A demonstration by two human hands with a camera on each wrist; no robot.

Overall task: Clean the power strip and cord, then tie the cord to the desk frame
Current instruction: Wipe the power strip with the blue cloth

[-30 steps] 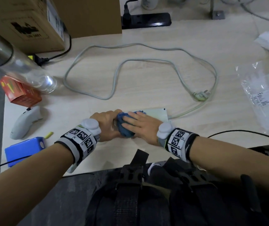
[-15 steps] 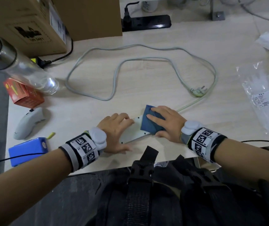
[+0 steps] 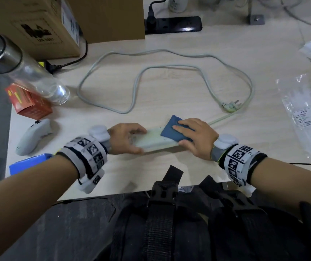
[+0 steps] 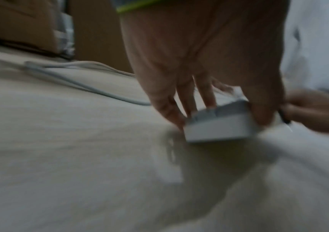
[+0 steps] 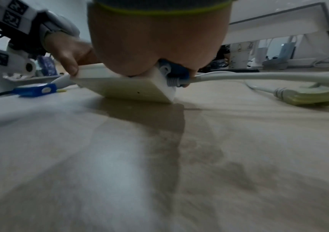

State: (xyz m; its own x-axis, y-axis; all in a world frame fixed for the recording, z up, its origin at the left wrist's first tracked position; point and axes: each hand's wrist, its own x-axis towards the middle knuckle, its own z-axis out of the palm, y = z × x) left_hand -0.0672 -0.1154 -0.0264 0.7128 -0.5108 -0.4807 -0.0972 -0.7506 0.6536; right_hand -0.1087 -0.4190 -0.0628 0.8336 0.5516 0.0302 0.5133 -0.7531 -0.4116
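- Since half a second ago, the left hand (image 3: pixel 126 137) has gone from lying flat beside the power strip (image 3: pixel 153 140) to clamping its left end, and the strip has swung level across the desk (image 3: pixel 169 87).
- Fingers (image 4: pixel 205 94) over the far edge, thumb on the near side: that left hand is gripping firmly.
- At 3 o'clock along the strip, the right hand (image 3: pixel 194 136) presses a blue cloth (image 3: pixel 171 127) flat onto the top, fingers straight.
- From the right wrist camera, the strip's near edge is tipped up off the desk.
- Up at 12 o'clock the cord (image 3: pixel 169 66) loops loose, plug (image 3: pixel 231 107) lying at 2 o'clock.
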